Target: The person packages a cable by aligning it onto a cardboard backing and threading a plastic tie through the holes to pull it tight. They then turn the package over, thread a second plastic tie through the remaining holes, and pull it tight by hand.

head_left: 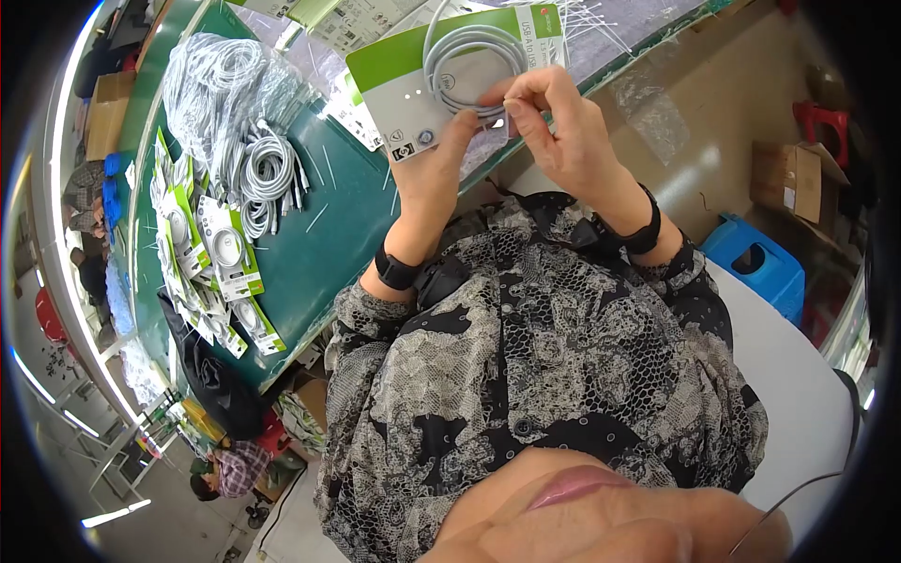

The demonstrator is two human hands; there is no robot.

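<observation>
My left hand [430,183] grips the lower edge of a green and white packaging card [389,105], its thumb up against a coiled cable. The light grey USB cable [435,77] lies in a round coil on the card's face, with one length rising past the card's top edge. Beside the coil's lower right, my right hand [572,136] is closed in a pinch, thumb against forefinger. Whatever is between those fingertips is too small to make out.
Thin white ties [589,23] are spread on the table beyond the card. Left on the green tabletop [314,249] lie a plastic bag of grey cables [221,89], loose coiled cables [267,178] and a pile of carded cables [230,249]. A blue stool [755,267] stands at right.
</observation>
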